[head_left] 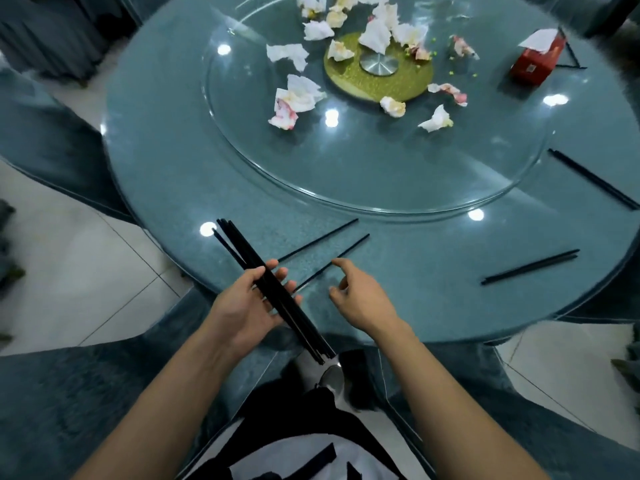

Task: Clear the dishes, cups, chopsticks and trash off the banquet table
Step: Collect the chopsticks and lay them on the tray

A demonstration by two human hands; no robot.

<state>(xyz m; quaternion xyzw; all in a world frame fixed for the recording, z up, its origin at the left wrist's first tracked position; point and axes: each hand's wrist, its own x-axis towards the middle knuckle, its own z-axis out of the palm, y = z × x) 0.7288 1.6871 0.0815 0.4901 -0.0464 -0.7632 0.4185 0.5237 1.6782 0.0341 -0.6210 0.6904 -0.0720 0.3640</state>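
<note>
The left hand (249,303) grips a bundle of black chopsticks (273,289) over the desk (398,299) edge; the right hand (360,299), fingers loosely apart and empty, reaches toward two loose chopsticks (349,247) lying nearby. The bundle looks loosely held, so adding more could let sticks slide out.

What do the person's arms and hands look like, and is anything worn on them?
Both forearms are bare up to the frame's lower edge: no sleeves show. The left hand and the right hand wear no gloves, and no ring, watch or bracelet is visible on the fingers or wrists. No markings show. Below, between the arms, there is black and white clothing.
</note>
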